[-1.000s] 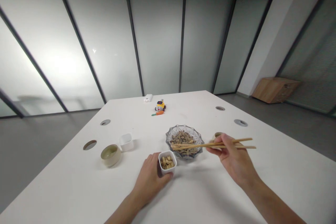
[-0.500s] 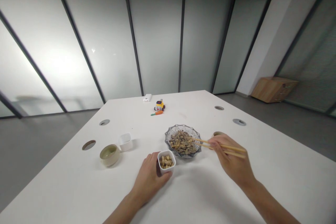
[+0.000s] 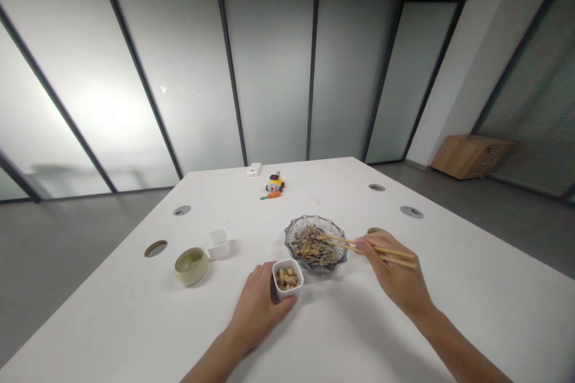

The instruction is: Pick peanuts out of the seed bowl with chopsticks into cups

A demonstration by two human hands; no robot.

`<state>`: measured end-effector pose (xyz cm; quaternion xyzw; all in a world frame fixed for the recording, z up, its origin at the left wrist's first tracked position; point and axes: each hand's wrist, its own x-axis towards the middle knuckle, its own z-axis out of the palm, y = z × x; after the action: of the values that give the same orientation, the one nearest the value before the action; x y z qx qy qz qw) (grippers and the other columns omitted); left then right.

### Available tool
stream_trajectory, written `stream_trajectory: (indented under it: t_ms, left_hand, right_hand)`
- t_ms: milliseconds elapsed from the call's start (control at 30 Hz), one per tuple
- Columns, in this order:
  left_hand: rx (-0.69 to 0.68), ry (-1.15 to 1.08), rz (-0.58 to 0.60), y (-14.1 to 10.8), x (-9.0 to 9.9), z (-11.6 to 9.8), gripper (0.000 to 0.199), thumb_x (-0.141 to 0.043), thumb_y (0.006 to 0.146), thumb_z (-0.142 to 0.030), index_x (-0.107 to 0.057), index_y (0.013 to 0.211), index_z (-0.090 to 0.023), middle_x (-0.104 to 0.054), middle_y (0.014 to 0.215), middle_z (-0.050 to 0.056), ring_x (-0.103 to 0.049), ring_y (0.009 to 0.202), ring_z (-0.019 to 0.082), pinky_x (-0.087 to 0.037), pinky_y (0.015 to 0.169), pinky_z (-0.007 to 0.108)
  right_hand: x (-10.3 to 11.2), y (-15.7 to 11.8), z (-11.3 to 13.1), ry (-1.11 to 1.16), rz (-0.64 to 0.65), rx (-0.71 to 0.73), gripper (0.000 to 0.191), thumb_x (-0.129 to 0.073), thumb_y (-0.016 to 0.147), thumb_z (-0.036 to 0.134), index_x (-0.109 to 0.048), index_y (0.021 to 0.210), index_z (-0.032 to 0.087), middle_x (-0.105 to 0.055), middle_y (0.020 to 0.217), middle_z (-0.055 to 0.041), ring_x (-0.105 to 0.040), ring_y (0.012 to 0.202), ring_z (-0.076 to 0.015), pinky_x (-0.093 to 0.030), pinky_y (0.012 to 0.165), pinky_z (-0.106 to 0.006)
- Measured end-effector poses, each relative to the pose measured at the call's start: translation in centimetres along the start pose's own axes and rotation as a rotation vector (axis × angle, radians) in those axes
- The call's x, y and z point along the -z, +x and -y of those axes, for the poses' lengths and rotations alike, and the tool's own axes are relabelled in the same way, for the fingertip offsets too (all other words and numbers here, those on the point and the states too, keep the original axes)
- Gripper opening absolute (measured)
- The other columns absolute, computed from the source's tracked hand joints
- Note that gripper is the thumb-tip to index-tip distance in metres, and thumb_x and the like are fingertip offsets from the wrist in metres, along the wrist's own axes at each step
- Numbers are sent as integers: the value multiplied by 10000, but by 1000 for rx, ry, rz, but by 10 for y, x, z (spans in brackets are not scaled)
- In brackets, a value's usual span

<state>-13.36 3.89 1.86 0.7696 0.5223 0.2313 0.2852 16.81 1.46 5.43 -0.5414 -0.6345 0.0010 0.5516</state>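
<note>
My left hand (image 3: 258, 308) wraps around a small white square cup (image 3: 287, 279) that holds several peanuts. My right hand (image 3: 395, 275) grips a pair of wooden chopsticks (image 3: 381, 250). Their tips reach into a glass bowl (image 3: 315, 242) filled with mixed nuts and seeds, just behind the white cup. Both containers stand on the white table (image 3: 341, 335).
To the left stand a beige round bowl (image 3: 191, 265) and an empty white square cup (image 3: 217, 243). A small toy car (image 3: 275, 182), an orange carrot-shaped piece (image 3: 271, 195) and a white box (image 3: 254, 169) lie at the far end. Round cable holes (image 3: 155, 248) dot the table. A wooden cabinet (image 3: 471, 155) stands at right.
My right hand drew the chopsticks back to the right and tilted them; their tips went from across the glass bowl to its right half. My left hand stayed on the white cup.
</note>
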Motion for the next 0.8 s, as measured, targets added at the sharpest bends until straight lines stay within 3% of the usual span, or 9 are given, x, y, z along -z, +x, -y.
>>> stream_trajectory:
  t_ms: [100,200,300,400,567,800]
  left_hand:
    - [4,-6,1,0,1,-2,426,-722,802,-339,-641,1203,-221,-682,1200,88,-591,1141,295,-428,1014,389]
    - [2,-16,-1,1,1,-4,417,-723,796,-325,-643,1191,-218,-683,1198,88,-593,1143,292,-429,1019,384]
    - [5,-16,-3,0,2,-5,416,-729,791,-318,-643,1186,-217,-686,1192,85,-596,1136,290,-432,1016,384]
    - [3,-8,0,0,1,-4,405,-731,794,-309,-646,1180,-219,-691,1185,84,-600,1131,286,-437,1013,386]
    - [7,12,-3,0,1,-3,393,-739,797,-310,-645,1167,-216,-693,1182,89,-607,1121,290,-447,1003,395]
    - [12,-3,0,-1,3,-8,393,-770,792,-326,-653,1153,-227,-694,1191,82,-606,1132,296,-443,1009,401]
  right_hand:
    - [3,3,1,99,-57,-189,439,-670,955,640,-794,786,254,-777,870,-67,-757,812,-249,-629,752,-385]
    - [2,6,0,396,-129,-435,476,-799,816,707,-802,783,232,-784,876,-68,-784,789,-251,-689,754,-397]
    - [-1,8,-2,702,-195,-580,455,-930,684,661,-804,752,229,-779,841,-46,-779,788,-228,-714,765,-393]
    - [-3,8,-5,870,-197,-671,420,-988,634,594,-804,739,231,-778,789,-29,-763,754,-199,-719,749,-377]
    - [-3,6,-10,962,-134,-698,336,-971,707,525,-795,759,244,-790,787,-14,-769,723,-204,-722,720,-405]
    - [0,4,-3,974,-102,-586,306,-915,784,535,-778,773,262,-771,806,-5,-769,739,-207,-710,703,-383]
